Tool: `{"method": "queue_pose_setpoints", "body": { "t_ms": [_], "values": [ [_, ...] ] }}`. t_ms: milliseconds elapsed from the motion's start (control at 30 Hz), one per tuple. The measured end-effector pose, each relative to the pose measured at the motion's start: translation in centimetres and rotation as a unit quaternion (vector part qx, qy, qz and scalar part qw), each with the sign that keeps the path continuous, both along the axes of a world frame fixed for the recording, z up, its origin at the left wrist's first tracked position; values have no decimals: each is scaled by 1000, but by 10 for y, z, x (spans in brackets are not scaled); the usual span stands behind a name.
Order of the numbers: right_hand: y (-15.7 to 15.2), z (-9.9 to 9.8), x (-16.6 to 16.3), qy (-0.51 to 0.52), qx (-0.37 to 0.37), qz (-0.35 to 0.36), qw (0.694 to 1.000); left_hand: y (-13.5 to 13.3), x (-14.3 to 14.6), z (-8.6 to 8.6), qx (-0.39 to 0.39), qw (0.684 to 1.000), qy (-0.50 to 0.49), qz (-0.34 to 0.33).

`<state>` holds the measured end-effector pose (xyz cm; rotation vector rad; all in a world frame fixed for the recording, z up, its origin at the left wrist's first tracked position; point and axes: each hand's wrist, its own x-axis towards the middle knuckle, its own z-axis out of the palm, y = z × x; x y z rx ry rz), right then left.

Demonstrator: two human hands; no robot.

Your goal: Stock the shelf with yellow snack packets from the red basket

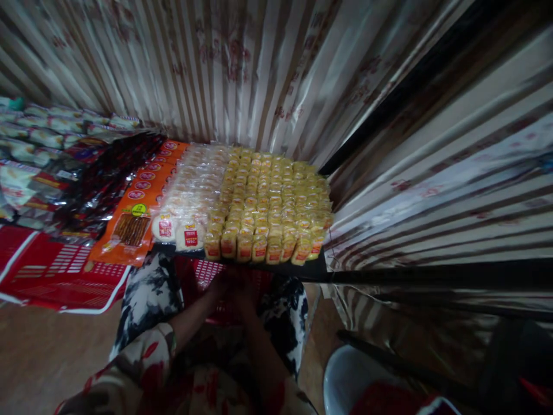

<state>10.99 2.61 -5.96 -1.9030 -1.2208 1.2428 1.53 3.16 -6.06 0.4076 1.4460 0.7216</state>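
Note:
Both my arms reach forward and down between my knees, under the front edge of a dark shelf (311, 271). My left hand (220, 285) and my right hand (246, 291) are close together in shadow over a red plastic basket (207, 274) below the shelf. Their fingers are too dark and blurred to make out. On the shelf lie rows of small yellow snack packs (268, 202), pale round packs (190, 196) to their left, and orange packets (133, 222) beside those.
Dark shiny packets (99, 178) and more wrapped goods (47, 132) fill the left. Red baskets (56, 271) stand at lower left. A striped curtain (242, 63) hangs behind and to the right. A white seat (349, 374) is at lower right.

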Motion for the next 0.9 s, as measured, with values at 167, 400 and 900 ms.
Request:
{"method": "queue_pose_setpoints", "body": {
  "t_ms": [167, 400, 900],
  "values": [
    [-10, 1, 2, 34, 32, -34, 998, -6, 2, 21, 42, 998, -26, 35],
    [-23, 25, 19, 113, 77, -19, 990, -21, 2, 51, 84, 992, -88, 36],
    [-33, 116, 65, 247, 107, -17, 963, -37, 3, 105, 99, 968, -223, 57]
  ]
}}
